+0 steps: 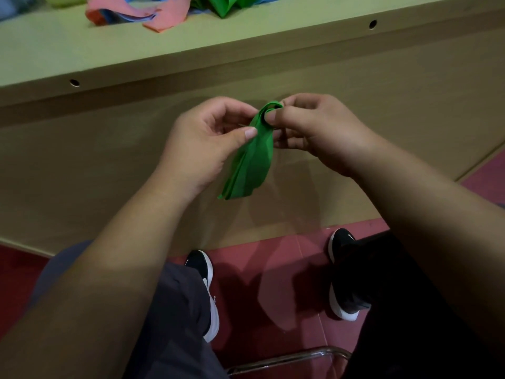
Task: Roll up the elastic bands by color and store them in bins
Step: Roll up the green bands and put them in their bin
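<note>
Your two forearms meet below the table edge. Left hand and right hand both pinch one green band, top curled, tail hanging free.

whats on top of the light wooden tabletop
A heap of flat pink elastic bands with blue ones tucked among them, and a green bunch. The frame's top edge cuts them off; whatever lies under the heaps is covered.
</note>
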The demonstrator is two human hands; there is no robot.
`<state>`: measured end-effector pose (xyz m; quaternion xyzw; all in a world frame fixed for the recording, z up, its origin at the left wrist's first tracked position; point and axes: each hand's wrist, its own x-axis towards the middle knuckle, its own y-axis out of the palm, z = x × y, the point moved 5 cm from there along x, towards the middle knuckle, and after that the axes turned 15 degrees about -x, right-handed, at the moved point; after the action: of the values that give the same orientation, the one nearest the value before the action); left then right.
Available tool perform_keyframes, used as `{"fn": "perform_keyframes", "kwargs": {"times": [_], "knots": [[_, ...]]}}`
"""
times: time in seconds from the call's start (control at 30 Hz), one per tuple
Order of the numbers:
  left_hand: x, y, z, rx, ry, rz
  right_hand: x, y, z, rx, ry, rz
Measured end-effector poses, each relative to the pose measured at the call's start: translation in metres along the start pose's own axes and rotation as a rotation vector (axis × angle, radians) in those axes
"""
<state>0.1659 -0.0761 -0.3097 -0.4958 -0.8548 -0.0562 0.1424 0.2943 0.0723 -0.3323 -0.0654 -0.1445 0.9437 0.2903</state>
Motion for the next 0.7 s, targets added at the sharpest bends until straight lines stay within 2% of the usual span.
{"fn": "perform_keyframes", "kwargs": {"times": [0.37,0.53,0.7], "knots": [[0.002,-0.015,0.001,0.222,-0.002,-0.021,-0.009,-0.013,0.006,-0.355,-0.028,0.106],[-0.004,-0.005,-0.02,0.592,0.287,-0.004,-0.01,-0.009,0.004,-0.465,-0.033,0.161],[-0.009,0.0,-0.031,0.704,0.436,0.022,-0.011,-0.009,0.005,-0.569,-0.06,0.171]]}}
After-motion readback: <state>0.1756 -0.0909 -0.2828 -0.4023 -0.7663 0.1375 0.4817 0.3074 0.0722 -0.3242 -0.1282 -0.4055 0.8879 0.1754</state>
